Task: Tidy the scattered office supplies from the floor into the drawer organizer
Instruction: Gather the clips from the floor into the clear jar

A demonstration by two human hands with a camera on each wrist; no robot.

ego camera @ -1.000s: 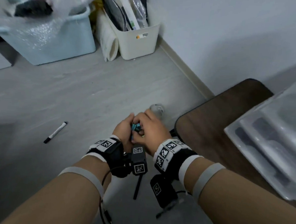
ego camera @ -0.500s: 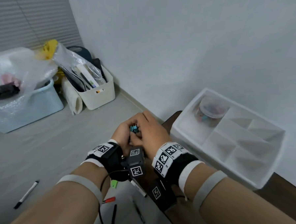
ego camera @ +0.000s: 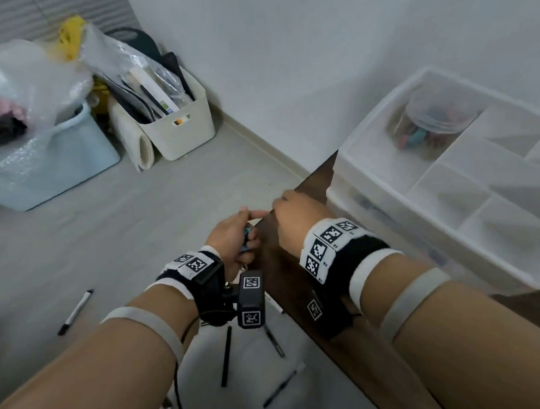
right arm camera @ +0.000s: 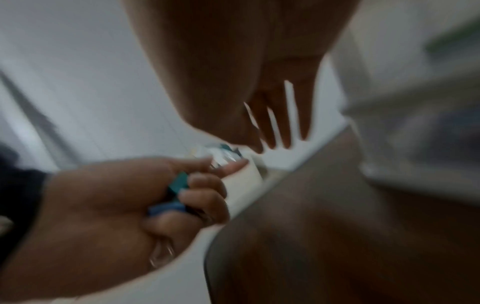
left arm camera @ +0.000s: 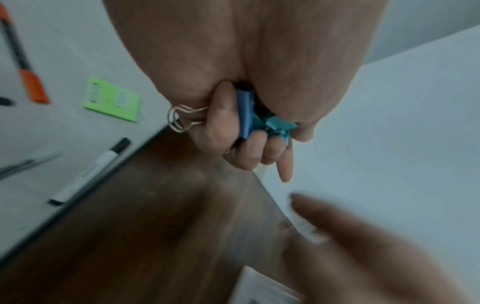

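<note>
— Several clips (left arm camera: pixel 255 119) sit bunched in your left hand (ego camera: pixel 234 233), fingers curled round them, near the surface (ego camera: pixel 293 280) edge. Your right hand (ego camera: pixel 296 219) is empty, fingers relaxed.

— Next?

— Carry them right to the organizer (ego camera: pixel 386 166), likely the jar (ego camera: pixel 435 125) compartment. No writing is readable.

Floor (ego camera: pixel 73 234): pale grey boards, running to the far wall.
Far left on floor: light blue tub (ego camera: pixel 51 168), white bin (ego camera: pixel 184 134) to its right, a rolled mat (ego camera: pixel 144 154) between them.
Near on floor: white marker (ego camera: pixel 76 311) at left; black pens (ego camera: pixel 226 355) by the bench edge; green sticky pad (left arm camera: pixel 113 101).
Bench (ego camera: pixel 289 280): dark wood, right side.
On bench: white drawer organizer (ego camera: pixel 388 185).
</note>
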